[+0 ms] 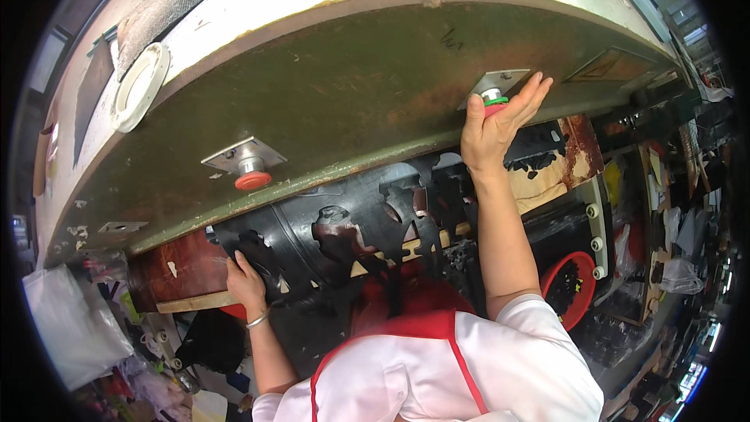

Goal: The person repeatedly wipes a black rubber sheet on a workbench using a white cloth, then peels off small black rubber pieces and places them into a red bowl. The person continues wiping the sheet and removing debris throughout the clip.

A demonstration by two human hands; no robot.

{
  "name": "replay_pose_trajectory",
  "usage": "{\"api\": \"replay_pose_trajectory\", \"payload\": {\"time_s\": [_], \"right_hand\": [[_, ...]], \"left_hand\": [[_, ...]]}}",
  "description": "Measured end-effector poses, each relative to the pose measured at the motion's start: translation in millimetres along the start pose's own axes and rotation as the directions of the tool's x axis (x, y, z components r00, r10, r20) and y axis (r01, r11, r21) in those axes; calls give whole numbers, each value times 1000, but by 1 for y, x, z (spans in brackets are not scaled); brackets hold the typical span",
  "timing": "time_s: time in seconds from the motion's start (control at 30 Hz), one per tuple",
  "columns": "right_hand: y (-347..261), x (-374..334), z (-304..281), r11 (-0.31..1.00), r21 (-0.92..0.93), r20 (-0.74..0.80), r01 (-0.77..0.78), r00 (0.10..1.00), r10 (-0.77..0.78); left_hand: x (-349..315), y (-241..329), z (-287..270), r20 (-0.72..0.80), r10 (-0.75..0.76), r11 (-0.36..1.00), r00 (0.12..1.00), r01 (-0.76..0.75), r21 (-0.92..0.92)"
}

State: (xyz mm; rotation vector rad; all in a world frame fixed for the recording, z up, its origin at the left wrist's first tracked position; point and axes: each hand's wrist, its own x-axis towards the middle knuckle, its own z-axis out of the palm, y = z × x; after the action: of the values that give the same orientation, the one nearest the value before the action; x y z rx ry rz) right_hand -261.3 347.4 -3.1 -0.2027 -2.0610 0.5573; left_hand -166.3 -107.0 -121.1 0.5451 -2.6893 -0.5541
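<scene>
My right hand point(500, 129) is raised to the green front panel of a machine point(351, 86), its fingers stretched out and apart. Thumb and palm lie around a push button point(494, 106) with a green ring and a red cap, which the hand partly covers. Lower on the left, my left hand point(247, 280) rests at the left edge of a black sheet with cut-out holes point(293, 230), its visible fingers extended. The sheet lies across a red-brown board point(183, 266) beneath the panel. Part of it hangs over the board's near edge.
A second red push button point(253, 180) sticks out of the panel on the left. A white ring point(141, 87) sits on the machine's rim. At right stands a red basin point(569, 291) with black scraps. Clear plastic bags point(74, 328) are at far left.
</scene>
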Motion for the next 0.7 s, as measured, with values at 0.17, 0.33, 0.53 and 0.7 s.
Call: {"api": "replay_pose_trajectory", "payload": {"time_s": [0.17,0.33,0.53,0.7], "right_hand": [[53,-44,-45,991,-134,227,25,974,7],[130,-133,-83,737,-256,359,-626,646,674],[165,-142,-98,960,-134,276,-247,921,275],[92,-167,-177,994,-92,45,60,997,-56]], "left_hand": [[-12,7,-10,-14,-5,1000,1000,5,22],[-35,1,-9,-87,198,971,976,-184,154],[-67,5,-14,-87,-94,967,992,70,-243],[-94,-5,-40,-63,-80,938,995,54,-341]]}}
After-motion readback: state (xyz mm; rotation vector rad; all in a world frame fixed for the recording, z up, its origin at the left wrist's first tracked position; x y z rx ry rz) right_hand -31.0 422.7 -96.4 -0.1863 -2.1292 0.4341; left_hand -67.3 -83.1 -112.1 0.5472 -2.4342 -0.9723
